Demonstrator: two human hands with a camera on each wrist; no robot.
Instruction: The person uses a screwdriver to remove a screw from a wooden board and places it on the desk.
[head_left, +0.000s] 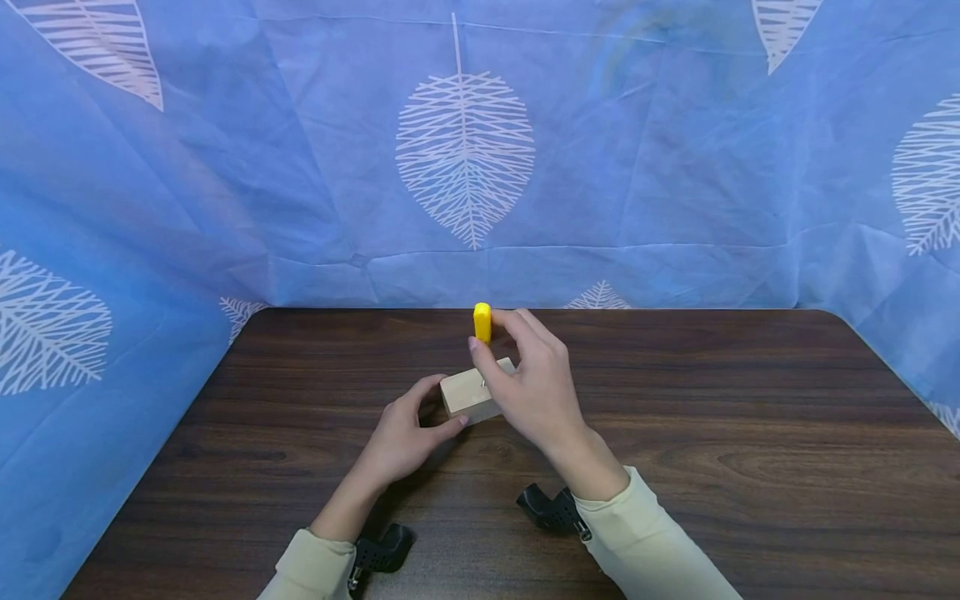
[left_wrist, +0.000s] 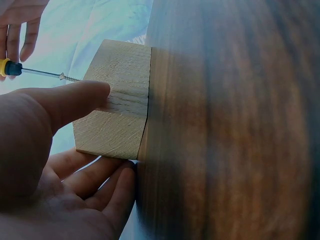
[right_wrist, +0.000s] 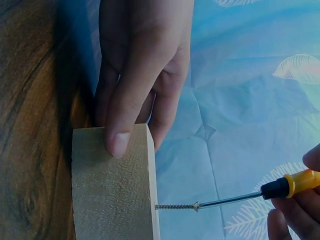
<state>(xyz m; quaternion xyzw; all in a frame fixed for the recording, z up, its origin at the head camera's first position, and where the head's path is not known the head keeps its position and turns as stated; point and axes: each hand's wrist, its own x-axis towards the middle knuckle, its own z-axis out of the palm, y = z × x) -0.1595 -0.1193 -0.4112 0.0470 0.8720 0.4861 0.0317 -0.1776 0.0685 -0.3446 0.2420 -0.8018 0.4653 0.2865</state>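
Observation:
A pale wooden block (head_left: 465, 392) rests on the dark tabletop, held at its left end by my left hand (head_left: 401, 437), thumb on the near face and fingers behind. From its top face a screw (right_wrist: 176, 206) stands up, its tip at the wood and most of the thread exposed. My right hand (head_left: 538, 382) pinches the yellow handle of a screwdriver (head_left: 482, 323) between thumb and fingers, above the block. In the right wrist view the screwdriver's metal shaft (right_wrist: 227, 201) meets the screw head, roughly in line with it.
The dark wood-grain table (head_left: 735, 433) extends to both sides, its back edge just beyond the hands. Behind it hangs a blue cloth (head_left: 637, 167) with white leaf prints. Black devices (head_left: 386, 548) sit at both wrists below the cream sleeves.

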